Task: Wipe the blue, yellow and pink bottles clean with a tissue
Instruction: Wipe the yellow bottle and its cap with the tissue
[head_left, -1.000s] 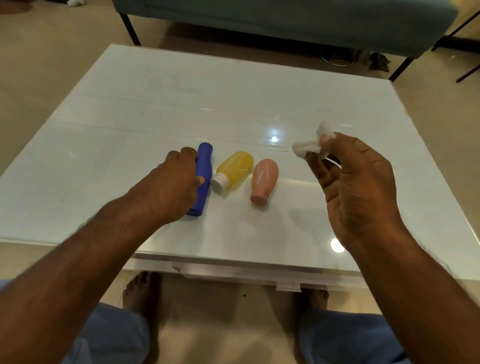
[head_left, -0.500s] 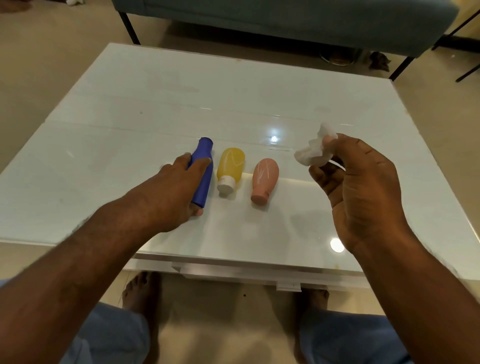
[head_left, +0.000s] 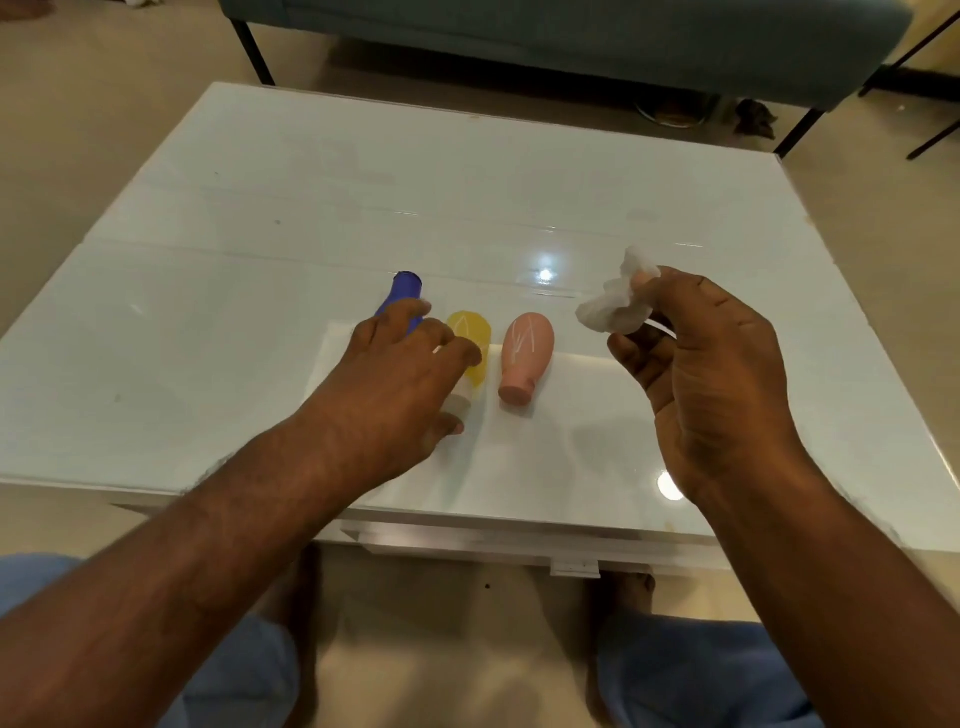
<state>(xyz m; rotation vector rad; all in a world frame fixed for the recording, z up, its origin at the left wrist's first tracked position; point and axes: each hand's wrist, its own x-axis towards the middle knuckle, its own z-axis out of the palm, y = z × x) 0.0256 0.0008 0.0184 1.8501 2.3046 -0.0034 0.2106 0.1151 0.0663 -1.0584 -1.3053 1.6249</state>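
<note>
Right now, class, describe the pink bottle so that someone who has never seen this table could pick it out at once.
On the white table, three small bottles lie in a row near the front edge. The pink bottle is the rightmost, beside the yellow bottle, with its cap toward the person. It alone is pink with thin white scribbles, and no hand touches it.

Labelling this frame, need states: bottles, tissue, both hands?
blue bottle: lying on table, left hand over it
yellow bottle: lying, white cap toward the person, partly hidden
pink bottle: lying, untouched, white scribbles showing
tissue: crumpled, pinched in right hand
left hand: reaching over blue and yellow bottles, grip unclear
right hand: raised, holding tissue
</note>
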